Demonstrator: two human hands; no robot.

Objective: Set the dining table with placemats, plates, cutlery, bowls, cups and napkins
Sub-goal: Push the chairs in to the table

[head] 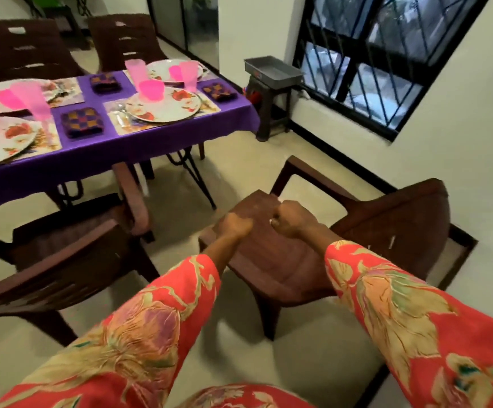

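Head view: I see both hands out front over a dark brown plastic armchair point(298, 260) standing on the pale floor, well apart from the table. Left hand point(235, 226) and right hand point(288, 219) are near each other, fingers curled into fists; motion blur, so I cannot tell if they grip anything. Sleeves are red floral. Table under a purple tablecloth point(115, 148) sits upper left, laid: floral round plates point(165, 107) on printed placemats point(209, 106), translucent pink cups point(151, 89), dark checked folded napkins point(81, 122) between settings. Cutlery too blurred to confirm. Grey metal tray point(271, 71) on a stool by the barred window.
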